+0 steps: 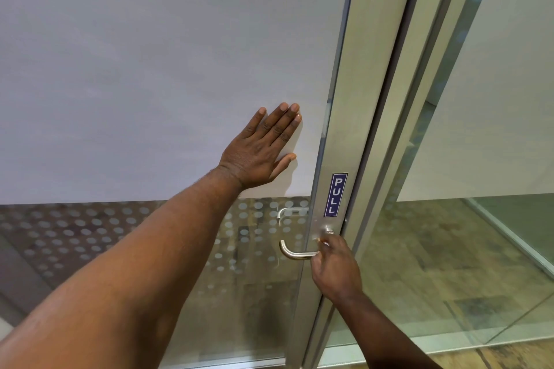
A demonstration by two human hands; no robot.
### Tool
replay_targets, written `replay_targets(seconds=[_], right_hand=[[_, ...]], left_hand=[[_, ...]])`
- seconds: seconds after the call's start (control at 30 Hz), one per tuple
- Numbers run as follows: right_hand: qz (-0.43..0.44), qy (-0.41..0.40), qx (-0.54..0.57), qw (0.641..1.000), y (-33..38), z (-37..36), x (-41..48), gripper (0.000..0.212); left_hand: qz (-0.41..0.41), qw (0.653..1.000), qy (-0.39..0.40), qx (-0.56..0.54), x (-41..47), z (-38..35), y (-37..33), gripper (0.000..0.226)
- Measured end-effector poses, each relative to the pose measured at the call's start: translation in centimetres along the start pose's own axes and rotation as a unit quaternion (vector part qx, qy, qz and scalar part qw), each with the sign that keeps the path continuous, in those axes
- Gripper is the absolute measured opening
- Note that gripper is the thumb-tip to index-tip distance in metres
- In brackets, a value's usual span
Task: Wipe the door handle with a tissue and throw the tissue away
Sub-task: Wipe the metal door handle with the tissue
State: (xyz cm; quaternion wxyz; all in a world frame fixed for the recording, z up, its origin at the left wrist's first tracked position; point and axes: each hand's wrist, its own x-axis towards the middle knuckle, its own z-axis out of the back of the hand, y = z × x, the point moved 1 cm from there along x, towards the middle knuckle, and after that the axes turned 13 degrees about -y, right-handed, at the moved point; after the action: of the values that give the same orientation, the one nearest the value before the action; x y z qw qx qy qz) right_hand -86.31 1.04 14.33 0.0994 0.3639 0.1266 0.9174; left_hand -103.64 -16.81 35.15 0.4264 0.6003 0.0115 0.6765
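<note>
Handle (295, 252) is sitting low on the door's metal stile (350, 129), under the PULL sticker (335, 195). Right hand (335, 269) is curling around its inner end; tissue isn't discernible. Left hand (263, 148) is pressing flat, fingers spread, on frosted glass (150, 69).

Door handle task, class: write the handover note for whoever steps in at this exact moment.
Left hand: open, flat against the frosted glass panel, bracing the door.
Right hand: closed around the door handle where it meets the frame, below the PULL sign.
Tissue: none clearly visible; it may be hidden under the right hand's fingers.
Done: handle reached; how much is wiped cannot be told.
Left: finish wiping the handle, then throw the tissue away. No bin in view.
</note>
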Motion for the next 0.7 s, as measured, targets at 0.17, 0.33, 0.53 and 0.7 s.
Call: replay_targets(seconds=[0.17,0.33,0.53,0.7], right_hand=[[-0.173,-0.1,0.139,0.97,-0.5,-0.4,-0.3,0.032],[-0.406,-0.142,0.256,0.866,-1.4,-2.0,0.4,0.026],[-0.667,-0.158,0.474,0.553,-0.7,-3.5,1.0,0.023],[-0.703,-0.17,0.585,0.366,0.1,-3.0,1.5,0.031]], left_hand=[[-0.002,1.0,-0.001,0.004,0.0,0.1,-0.1,0.076],[-0.002,1.0,-0.001,0.007,-0.1,0.1,0.0,0.076],[-0.007,1.0,-0.006,0.008,0.0,0.2,-0.1,0.076],[-0.006,1.0,-0.008,0.011,0.0,0.1,0.0,0.076]])
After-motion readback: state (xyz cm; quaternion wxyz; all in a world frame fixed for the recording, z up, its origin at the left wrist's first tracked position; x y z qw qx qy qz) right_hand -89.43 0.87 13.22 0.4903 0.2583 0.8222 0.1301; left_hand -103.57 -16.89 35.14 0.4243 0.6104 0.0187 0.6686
